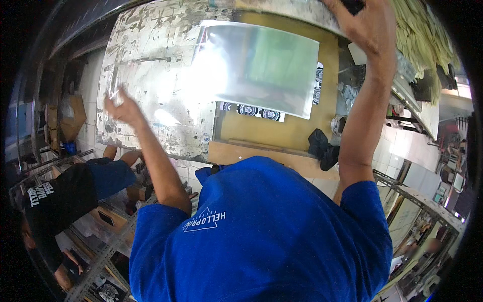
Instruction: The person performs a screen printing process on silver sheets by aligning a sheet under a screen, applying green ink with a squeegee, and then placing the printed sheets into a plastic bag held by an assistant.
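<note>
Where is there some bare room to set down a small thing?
The worn white panel is bare left of the clear sheet, beyond the left hand. So is the yellow board between the printed strips and the wooden ledge. Crowded: the board's lower right, by the black crumpled item.

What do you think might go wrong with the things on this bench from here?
The clear sheet overlaps the black-and-white prints, with neither the left hand nor the right hand on it, so it might shift.
The crumpled black bundle rests at the near edge, close to the right arm; it could get knocked off.
</note>
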### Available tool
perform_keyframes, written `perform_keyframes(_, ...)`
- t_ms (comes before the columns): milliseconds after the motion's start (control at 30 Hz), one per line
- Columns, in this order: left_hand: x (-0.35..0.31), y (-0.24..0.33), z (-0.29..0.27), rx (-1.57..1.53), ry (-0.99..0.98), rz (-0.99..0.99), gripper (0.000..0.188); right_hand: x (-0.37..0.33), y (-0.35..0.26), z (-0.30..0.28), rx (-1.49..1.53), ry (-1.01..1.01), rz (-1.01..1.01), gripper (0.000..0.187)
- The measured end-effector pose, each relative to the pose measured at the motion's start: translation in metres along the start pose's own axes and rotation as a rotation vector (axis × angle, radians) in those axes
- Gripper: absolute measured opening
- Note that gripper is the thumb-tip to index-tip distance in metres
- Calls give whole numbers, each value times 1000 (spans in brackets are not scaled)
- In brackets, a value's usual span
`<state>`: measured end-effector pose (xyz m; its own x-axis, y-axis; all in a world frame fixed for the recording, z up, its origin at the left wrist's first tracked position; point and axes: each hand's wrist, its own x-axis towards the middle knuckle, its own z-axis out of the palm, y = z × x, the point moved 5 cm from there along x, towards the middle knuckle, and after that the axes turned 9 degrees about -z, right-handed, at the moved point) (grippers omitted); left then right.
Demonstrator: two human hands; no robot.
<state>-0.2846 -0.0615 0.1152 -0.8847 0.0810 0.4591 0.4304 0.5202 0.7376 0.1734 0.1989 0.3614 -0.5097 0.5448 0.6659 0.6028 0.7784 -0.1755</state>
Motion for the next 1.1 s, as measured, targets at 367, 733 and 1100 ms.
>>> perform_keyframes(367, -249, 117, 28, -784, -1135, -317, 87, -161, -21, 63, 213, -171, 120, 35)
perform_keyframes(733, -276, 60, 26, -53, -752, 351, 78, -243, -3, 162, -21, -698, 221, 75)
perform_keyframes(1100, -276, 57, 27, -105, -768, 335, 81, -167, 125, 232, -157, -375, 140, 70)
